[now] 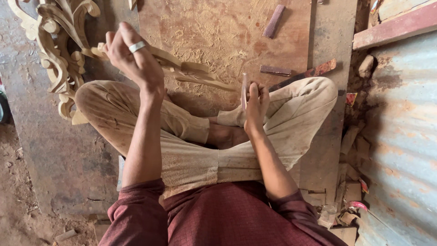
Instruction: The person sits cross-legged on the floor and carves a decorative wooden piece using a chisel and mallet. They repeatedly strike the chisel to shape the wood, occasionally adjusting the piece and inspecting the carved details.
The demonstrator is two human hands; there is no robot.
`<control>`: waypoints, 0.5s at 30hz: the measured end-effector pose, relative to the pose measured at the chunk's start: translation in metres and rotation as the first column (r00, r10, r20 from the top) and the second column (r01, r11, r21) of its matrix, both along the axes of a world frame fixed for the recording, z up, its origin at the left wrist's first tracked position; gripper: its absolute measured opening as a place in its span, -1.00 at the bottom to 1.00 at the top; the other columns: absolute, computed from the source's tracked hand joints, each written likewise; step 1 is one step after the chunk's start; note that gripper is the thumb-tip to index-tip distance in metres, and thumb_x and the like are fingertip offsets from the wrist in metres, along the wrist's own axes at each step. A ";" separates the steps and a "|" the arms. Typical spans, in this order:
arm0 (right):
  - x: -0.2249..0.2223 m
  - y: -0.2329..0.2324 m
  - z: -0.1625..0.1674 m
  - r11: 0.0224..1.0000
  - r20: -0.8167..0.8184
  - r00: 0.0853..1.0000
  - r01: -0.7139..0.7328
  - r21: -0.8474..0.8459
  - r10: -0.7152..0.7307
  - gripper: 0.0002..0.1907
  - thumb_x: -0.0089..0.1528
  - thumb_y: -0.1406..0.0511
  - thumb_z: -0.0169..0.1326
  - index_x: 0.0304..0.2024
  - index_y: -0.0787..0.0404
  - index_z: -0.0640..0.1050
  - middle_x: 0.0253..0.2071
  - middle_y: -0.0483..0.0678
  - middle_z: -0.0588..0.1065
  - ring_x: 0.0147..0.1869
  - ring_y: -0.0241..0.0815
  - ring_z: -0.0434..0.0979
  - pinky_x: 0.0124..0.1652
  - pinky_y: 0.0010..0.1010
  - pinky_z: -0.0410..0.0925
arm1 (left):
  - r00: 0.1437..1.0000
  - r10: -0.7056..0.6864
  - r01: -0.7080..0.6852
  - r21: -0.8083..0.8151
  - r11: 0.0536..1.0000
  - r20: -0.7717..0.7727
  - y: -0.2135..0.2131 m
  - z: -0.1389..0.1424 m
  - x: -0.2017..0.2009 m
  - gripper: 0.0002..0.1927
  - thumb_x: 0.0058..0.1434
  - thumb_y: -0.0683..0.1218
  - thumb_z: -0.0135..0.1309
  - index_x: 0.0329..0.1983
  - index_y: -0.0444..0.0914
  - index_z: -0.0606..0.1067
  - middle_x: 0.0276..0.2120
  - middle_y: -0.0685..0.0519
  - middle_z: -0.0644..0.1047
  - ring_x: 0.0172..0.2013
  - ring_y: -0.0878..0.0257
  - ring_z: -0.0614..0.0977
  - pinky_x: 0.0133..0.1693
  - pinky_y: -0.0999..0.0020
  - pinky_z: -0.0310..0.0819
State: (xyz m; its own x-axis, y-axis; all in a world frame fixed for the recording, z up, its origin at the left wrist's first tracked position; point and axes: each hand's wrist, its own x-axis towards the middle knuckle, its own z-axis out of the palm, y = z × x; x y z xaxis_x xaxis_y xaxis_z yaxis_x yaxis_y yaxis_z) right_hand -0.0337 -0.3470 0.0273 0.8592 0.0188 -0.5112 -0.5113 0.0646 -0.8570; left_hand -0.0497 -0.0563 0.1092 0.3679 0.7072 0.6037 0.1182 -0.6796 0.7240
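From the head view we sit cross-legged on the wooden board (pixel 282 41), sawdust spread across its middle. Our left hand (pixel 134 57) is lifted toward the board's left edge, fingers curled around a pale carved wood piece (pixel 191 73) that runs from the hand back toward the board's centre. Our right hand (pixel 256 107) rests above the right knee, fingers pinched shut on a slim chisel (pixel 244 91), though its tip is hard to make out. We judge this a pause between cuts; the next move calls for steadying the piece and setting the edge on it. An ornate scroll carving (pixel 57 50) lies at the far left corner.
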 end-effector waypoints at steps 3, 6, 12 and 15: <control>-0.006 0.008 -0.016 0.976 0.121 0.976 -0.192 0.099 0.179 -0.73 0.38 0.28 -0.06 0.11 0.19 0.46 -0.28 -0.17 0.49 -0.42 -0.36 0.50 -0.51 -0.50 0.39 | 0.993 -0.058 0.057 -0.019 0.998 -0.102 0.003 -0.012 0.001 -0.43 0.58 0.16 -0.34 -0.59 -0.14 0.21 -0.62 0.12 0.21 -0.48 0.20 0.20 -0.02 0.16 0.17; -0.010 0.014 -0.024 0.893 0.159 0.909 -0.411 0.183 0.385 -0.71 0.40 0.35 -0.01 0.17 0.24 0.44 -0.34 -0.03 0.50 -0.43 -0.30 0.46 -0.49 -0.49 0.34 | 0.967 0.059 -0.029 0.124 0.992 -0.247 0.003 -0.036 0.002 -0.43 0.59 0.15 -0.33 -0.59 -0.11 0.24 -0.61 0.08 0.21 -0.46 0.21 0.22 -0.10 0.20 0.15; -0.012 0.019 -0.004 0.939 0.210 0.938 -0.309 0.151 0.275 -0.58 0.36 0.38 -0.08 0.28 0.17 0.41 -0.20 -0.14 0.56 -0.35 -0.39 0.49 -0.38 -0.57 0.36 | 0.862 -0.124 0.140 -0.006 0.990 -0.491 0.015 -0.071 -0.024 -0.34 0.52 0.24 -0.47 -0.62 -0.13 0.34 -0.62 0.09 0.40 -0.56 0.16 0.27 -0.15 0.14 0.24; -0.009 0.032 0.014 0.937 0.145 0.952 -0.293 0.192 0.268 -0.56 0.35 0.34 -0.13 0.28 0.16 0.47 -0.25 -0.22 0.51 -0.38 -0.45 0.41 -0.43 -0.60 0.29 | 0.766 -0.369 0.517 0.163 0.841 -0.527 0.030 -0.054 -0.038 -0.38 0.61 0.24 -0.32 -0.36 -0.20 0.52 -0.39 0.04 0.55 -0.35 0.22 0.46 -0.14 0.14 0.36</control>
